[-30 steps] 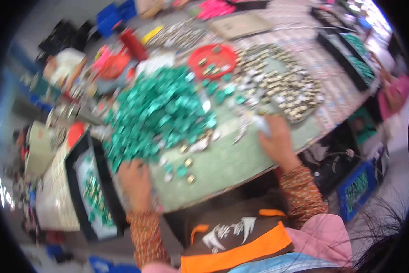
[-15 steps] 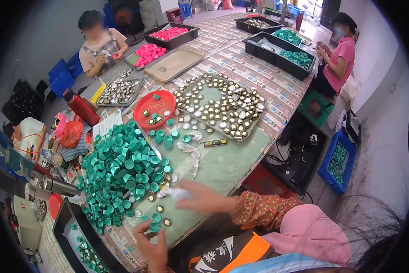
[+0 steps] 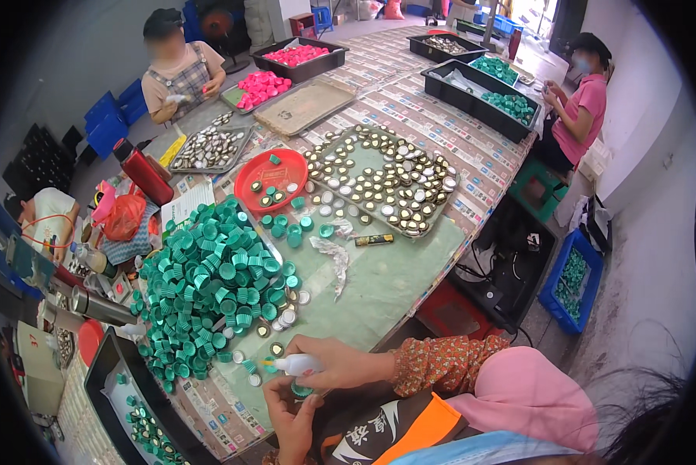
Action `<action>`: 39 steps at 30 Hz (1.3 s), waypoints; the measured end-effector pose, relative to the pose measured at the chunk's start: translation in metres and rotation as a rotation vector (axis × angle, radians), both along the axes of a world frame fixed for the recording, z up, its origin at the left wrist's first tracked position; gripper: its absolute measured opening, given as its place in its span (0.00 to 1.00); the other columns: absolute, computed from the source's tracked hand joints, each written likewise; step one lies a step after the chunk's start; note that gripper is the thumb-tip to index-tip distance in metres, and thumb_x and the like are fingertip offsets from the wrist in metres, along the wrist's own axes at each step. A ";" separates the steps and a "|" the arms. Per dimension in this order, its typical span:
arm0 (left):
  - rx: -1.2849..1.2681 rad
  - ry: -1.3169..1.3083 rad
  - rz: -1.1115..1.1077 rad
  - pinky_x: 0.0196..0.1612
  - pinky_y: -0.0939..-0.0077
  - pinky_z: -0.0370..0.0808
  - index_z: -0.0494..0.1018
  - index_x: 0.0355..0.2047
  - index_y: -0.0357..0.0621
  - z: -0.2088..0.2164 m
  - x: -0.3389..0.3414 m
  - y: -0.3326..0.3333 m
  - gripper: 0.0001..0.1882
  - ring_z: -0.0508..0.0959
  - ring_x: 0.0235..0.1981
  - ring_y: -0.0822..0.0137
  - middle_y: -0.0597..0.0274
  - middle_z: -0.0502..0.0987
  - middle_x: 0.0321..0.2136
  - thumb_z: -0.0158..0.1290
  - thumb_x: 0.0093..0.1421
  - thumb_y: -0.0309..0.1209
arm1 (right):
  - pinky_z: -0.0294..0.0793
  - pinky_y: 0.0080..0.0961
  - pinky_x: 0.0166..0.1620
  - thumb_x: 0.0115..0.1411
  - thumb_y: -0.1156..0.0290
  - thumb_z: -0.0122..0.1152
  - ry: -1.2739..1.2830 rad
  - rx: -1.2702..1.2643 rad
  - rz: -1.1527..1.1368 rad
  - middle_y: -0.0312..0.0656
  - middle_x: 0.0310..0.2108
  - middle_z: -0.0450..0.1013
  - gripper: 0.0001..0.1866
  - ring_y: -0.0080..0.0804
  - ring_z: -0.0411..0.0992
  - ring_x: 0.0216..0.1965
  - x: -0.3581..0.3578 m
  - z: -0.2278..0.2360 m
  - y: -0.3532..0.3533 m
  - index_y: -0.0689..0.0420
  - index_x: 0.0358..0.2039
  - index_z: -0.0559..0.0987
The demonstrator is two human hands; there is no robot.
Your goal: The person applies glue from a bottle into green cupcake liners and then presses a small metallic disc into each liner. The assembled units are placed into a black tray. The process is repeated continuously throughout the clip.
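Note:
My right hand point(image 3: 338, 363) is closed round a small white squeeze bottle point(image 3: 295, 364), its yellow nozzle pointing left. Just below the bottle, my left hand point(image 3: 290, 418) pinches a green fluted cup point(image 3: 301, 390) between thumb and fingers. What lies inside that cup is hidden. Left of my hands spreads a big pile of green fluted cups point(image 3: 201, 279). Several round discs with gold rims point(image 3: 276, 349) lie loose between the pile and my hands. Farther off, a metal tray point(image 3: 433, 209) is covered with many more such discs.
A red round tray point(image 3: 247, 182) holds a few pieces. Black bins point(image 3: 483, 105) stand on the far table, and another black bin point(image 3: 100, 387) is at the lower left. A blue crate point(image 3: 553, 298) is on the floor at right. Two co-workers sit across the table.
My left hand has moved right, holding a green cup. The squeeze bottle in my right hand now sits directly above that cup. The view has shifted slightly.

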State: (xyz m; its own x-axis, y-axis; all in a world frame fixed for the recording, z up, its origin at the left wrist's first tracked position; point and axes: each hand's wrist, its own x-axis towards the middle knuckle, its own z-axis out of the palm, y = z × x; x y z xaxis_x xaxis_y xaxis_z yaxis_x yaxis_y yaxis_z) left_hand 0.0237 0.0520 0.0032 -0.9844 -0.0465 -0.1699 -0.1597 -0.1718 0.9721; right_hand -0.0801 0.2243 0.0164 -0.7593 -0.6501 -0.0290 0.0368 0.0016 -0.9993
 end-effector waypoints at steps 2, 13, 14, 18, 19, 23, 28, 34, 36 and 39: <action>0.229 -0.135 -0.046 0.39 0.65 0.85 0.58 0.54 0.40 0.005 0.000 -0.003 0.22 0.83 0.37 0.58 0.43 0.75 0.48 0.55 0.64 0.21 | 0.75 0.36 0.42 0.55 0.69 0.67 0.083 -0.018 0.029 0.49 0.39 0.76 0.24 0.43 0.77 0.38 -0.001 0.001 -0.001 0.59 0.49 0.68; 0.916 -0.038 -0.850 0.66 0.30 0.61 0.56 0.72 0.48 -0.079 0.025 -0.066 0.42 0.56 0.70 0.39 0.40 0.48 0.72 0.60 0.64 0.49 | 0.74 0.42 0.40 0.56 0.74 0.65 0.424 -0.045 0.278 0.49 0.34 0.75 0.18 0.52 0.77 0.40 -0.001 0.013 0.008 0.57 0.45 0.70; 0.867 -0.103 -0.749 0.61 0.36 0.64 0.57 0.70 0.46 -0.081 0.026 -0.064 0.40 0.59 0.64 0.42 0.42 0.53 0.66 0.60 0.62 0.45 | 0.74 0.42 0.41 0.56 0.74 0.65 0.409 -0.064 0.277 0.49 0.34 0.75 0.18 0.52 0.77 0.40 -0.001 0.013 0.010 0.57 0.46 0.70; 0.665 -0.361 -0.271 0.38 0.61 0.79 0.59 0.63 0.39 0.003 0.007 -0.016 0.35 0.75 0.41 0.55 0.50 0.70 0.45 0.61 0.57 0.29 | 0.74 0.39 0.47 0.60 0.70 0.63 0.212 -0.005 0.243 0.50 0.41 0.74 0.19 0.49 0.75 0.45 0.000 0.025 0.011 0.58 0.51 0.71; 0.606 -0.453 -0.127 0.32 0.68 0.82 0.60 0.61 0.38 0.015 0.008 -0.012 0.34 0.79 0.35 0.58 0.52 0.75 0.39 0.61 0.55 0.25 | 0.73 0.38 0.50 0.63 0.68 0.62 0.107 0.035 0.226 0.50 0.44 0.74 0.20 0.47 0.75 0.47 0.001 0.026 0.014 0.59 0.53 0.72; 0.647 -0.265 -0.010 0.39 0.63 0.84 0.58 0.65 0.42 -0.006 0.007 -0.025 0.35 0.80 0.40 0.58 0.51 0.75 0.50 0.59 0.62 0.35 | 0.73 0.33 0.52 0.63 0.66 0.65 0.172 0.121 0.017 0.46 0.48 0.72 0.23 0.34 0.73 0.48 -0.010 0.025 0.029 0.59 0.56 0.72; 0.755 -0.180 0.046 0.42 0.68 0.86 0.55 0.68 0.39 -0.011 0.020 -0.036 0.30 0.79 0.46 0.59 0.48 0.72 0.53 0.51 0.70 0.34 | 0.75 0.25 0.41 0.63 0.70 0.64 0.248 0.071 -0.006 0.43 0.39 0.76 0.19 0.26 0.76 0.38 0.000 0.012 0.034 0.61 0.52 0.73; 0.757 -0.156 0.103 0.44 0.69 0.86 0.53 0.69 0.40 -0.020 0.033 -0.032 0.31 0.79 0.47 0.61 0.45 0.71 0.56 0.51 0.70 0.32 | 0.75 0.27 0.35 0.57 0.71 0.70 0.324 -0.044 0.035 0.45 0.37 0.77 0.20 0.34 0.78 0.32 0.016 -0.006 0.029 0.60 0.48 0.75; 0.752 -0.156 0.115 0.45 0.69 0.86 0.53 0.70 0.42 -0.022 0.035 -0.030 0.31 0.79 0.47 0.62 0.45 0.71 0.56 0.51 0.70 0.30 | 0.75 0.28 0.33 0.55 0.71 0.71 0.364 -0.083 0.052 0.46 0.36 0.77 0.19 0.37 0.78 0.30 0.019 -0.007 0.025 0.60 0.46 0.76; 0.745 -0.185 0.122 0.45 0.68 0.86 0.53 0.70 0.44 -0.021 0.035 -0.027 0.31 0.79 0.47 0.62 0.46 0.71 0.57 0.51 0.70 0.28 | 0.75 0.30 0.30 0.54 0.71 0.72 0.400 -0.076 0.019 0.46 0.31 0.77 0.16 0.42 0.78 0.28 0.024 -0.009 0.021 0.59 0.42 0.78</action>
